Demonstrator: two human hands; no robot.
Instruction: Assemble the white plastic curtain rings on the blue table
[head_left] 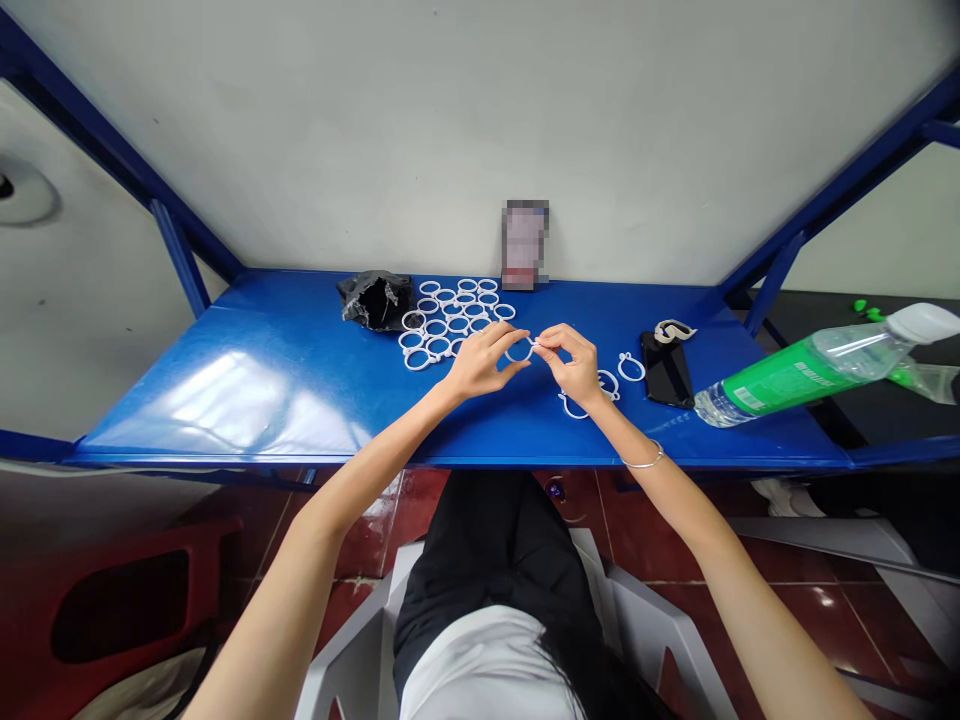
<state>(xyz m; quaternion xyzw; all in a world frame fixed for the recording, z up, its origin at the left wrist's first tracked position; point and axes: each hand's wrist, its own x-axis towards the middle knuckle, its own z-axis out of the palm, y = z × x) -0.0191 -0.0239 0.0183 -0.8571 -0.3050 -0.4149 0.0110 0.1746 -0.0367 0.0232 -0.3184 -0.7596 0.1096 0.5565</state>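
A white plastic ring with a small eyelet, like a curtain ring (531, 352), is held between my two hands above the blue table. My left hand (480, 362) grips its left side, with the thumb below and fingers above. The fingertips of my right hand (573, 366) pinch the small eyelet at the ring's right side. Several similar rings (447, 317) lie flat in rows behind and left of my left hand, partly covered by it. A few more loose rings (576, 414) lie beside and under my right wrist, and another single ring (631, 380) rests farther right.
A crumpled black plastic bag (379, 300) sits at the back left of the blue table (247, 370). A blurred-out upright object (523, 245) leans on the wall. At right are a black phone (667, 372), a whitish curved item (673, 331) and a tilted-looking green-labelled bottle (795, 378).
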